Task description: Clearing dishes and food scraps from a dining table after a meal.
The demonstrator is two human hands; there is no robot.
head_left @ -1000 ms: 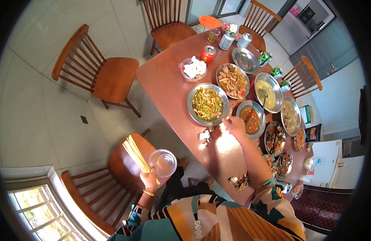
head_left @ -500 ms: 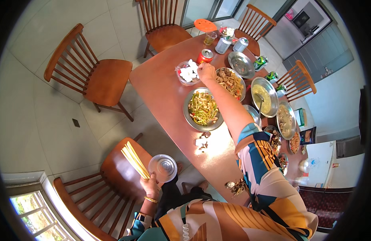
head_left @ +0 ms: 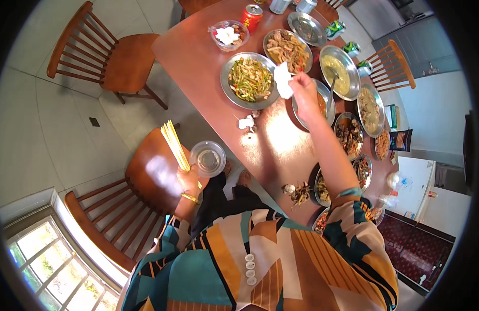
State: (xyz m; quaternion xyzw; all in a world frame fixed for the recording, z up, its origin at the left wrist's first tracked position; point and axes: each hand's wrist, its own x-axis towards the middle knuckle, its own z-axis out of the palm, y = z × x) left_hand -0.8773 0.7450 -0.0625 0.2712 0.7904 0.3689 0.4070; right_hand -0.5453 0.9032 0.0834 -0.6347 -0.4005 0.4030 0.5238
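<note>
a reddish-brown table [head_left: 185,52] fills the upper middle, crowded with dishes toward its right. a wooden chair [head_left: 138,155] stands at lower left. a steel plate [head_left: 224,87] of green stir-fry sits near the table's left edge. between table and chair, the left hand [head_left: 188,181] grasps pale chopsticks [head_left: 174,146] and a clear plastic container [head_left: 208,159]. the right hand [head_left: 305,93] pinches a white tissue [head_left: 283,80] over the table, just right of the stir-fry.

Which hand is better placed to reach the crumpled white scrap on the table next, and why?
Probably the right hand: it is over the table, near the white scrap, holding only a white tissue. The left hand is beyond the table's edge, holding chopsticks and a clear cup.
</note>
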